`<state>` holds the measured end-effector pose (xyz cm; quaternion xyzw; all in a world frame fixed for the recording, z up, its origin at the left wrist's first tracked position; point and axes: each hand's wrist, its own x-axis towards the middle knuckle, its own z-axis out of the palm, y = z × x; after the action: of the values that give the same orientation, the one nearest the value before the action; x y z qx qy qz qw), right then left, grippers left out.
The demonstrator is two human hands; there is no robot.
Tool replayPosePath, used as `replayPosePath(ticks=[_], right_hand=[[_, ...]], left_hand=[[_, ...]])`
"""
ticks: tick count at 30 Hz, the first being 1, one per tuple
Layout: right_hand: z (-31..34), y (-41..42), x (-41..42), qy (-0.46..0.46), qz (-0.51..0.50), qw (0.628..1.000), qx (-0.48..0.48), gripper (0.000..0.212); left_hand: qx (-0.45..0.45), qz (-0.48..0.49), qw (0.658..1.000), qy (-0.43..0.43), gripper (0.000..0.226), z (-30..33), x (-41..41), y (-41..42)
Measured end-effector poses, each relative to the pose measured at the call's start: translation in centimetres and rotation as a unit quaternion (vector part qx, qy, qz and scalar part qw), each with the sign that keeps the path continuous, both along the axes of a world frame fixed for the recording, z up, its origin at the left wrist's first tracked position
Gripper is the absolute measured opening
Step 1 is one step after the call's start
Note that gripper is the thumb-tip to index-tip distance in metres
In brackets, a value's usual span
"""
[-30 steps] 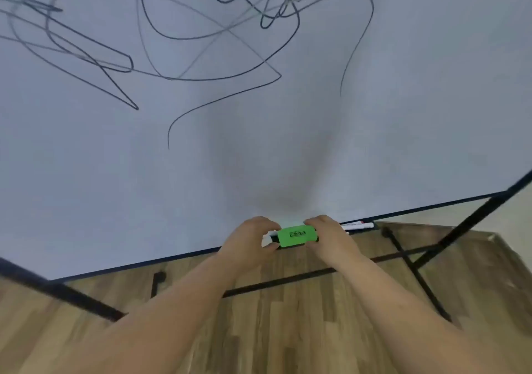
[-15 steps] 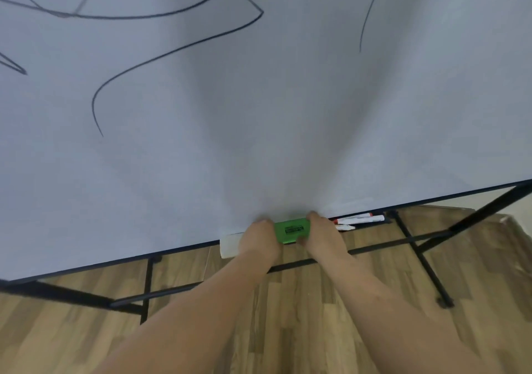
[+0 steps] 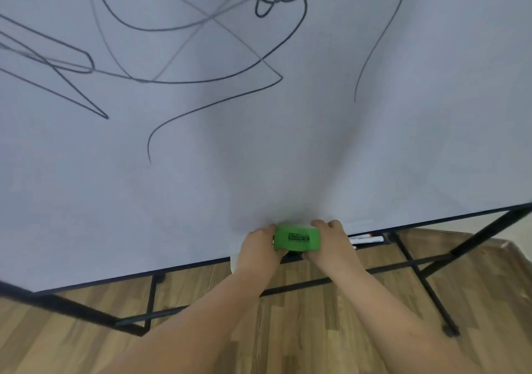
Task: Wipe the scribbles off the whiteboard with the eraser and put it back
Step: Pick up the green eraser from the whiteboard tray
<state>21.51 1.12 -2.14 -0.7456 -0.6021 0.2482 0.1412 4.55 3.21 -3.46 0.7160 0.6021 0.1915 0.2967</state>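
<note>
A large whiteboard (image 3: 316, 143) fills most of the view, with black scribbles (image 3: 184, 57) looping over its upper left and middle and one stray line at the upper right. A green eraser (image 3: 297, 238) with a black label sits at the board's bottom edge. My left hand (image 3: 259, 250) grips its left end and my right hand (image 3: 331, 244) grips its right end. The tray under the eraser is mostly hidden by my hands.
Markers (image 3: 365, 238) lie on the tray just right of my right hand. The board's black metal stand (image 3: 426, 284) spreads legs and crossbars below, over a wooden floor (image 3: 288, 330).
The view tilted down and then back up, so more scribbles show again. Both hands stay on the eraser at the board's lower edge, and it now looks slightly higher against the board.
</note>
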Motion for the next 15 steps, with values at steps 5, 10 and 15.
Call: replayPosePath(ticks=[5,10,15], right_hand=[[7.0,-1.7,-2.1,-0.048,0.078,0.991,0.102,0.048],[15.6,-2.4,-5.7,-0.114,0.207,0.936,0.261,0.077],[24.9,-1.7,-10.7,-0.137,0.249,0.827,0.485,0.068]], left_hand=[[0.134,-0.014,0.991,-0.023,0.042,5.8,-3.8,-2.3],[0.317,0.004,0.948,-0.038,0.046,13.6,-8.5,-3.6],[0.488,0.019,0.871,-0.050,0.044,23.7,-14.3,-3.6]])
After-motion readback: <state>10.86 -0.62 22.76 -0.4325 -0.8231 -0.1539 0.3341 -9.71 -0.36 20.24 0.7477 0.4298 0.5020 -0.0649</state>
